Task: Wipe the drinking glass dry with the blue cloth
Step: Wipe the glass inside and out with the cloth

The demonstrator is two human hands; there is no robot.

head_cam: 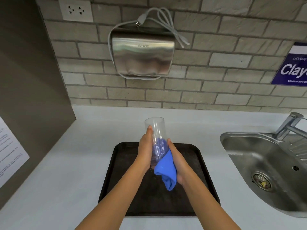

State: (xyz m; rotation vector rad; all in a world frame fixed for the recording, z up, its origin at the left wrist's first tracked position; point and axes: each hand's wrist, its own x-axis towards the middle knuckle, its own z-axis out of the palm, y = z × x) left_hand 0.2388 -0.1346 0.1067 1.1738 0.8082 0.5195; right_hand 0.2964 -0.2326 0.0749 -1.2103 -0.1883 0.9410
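Observation:
A tall clear drinking glass (pixel 155 130) is held tilted above a black tray (pixel 126 180), its far end pointing away from me. My left hand (pixel 145 150) wraps the glass's left side. My right hand (pixel 176 161) grips the blue cloth (pixel 166 170) against the glass's near end. Part of the cloth shows blue through the glass wall, so it looks pushed inside. The rest of the cloth hangs below my right palm.
The tray lies on a pale counter (pixel 66 163). A steel sink (pixel 265 163) with a tap (pixel 289 125) is at the right. A steel hand dryer (pixel 142 53) hangs on the brick wall. A dark panel with a paper notice (pixel 10 150) stands at the left.

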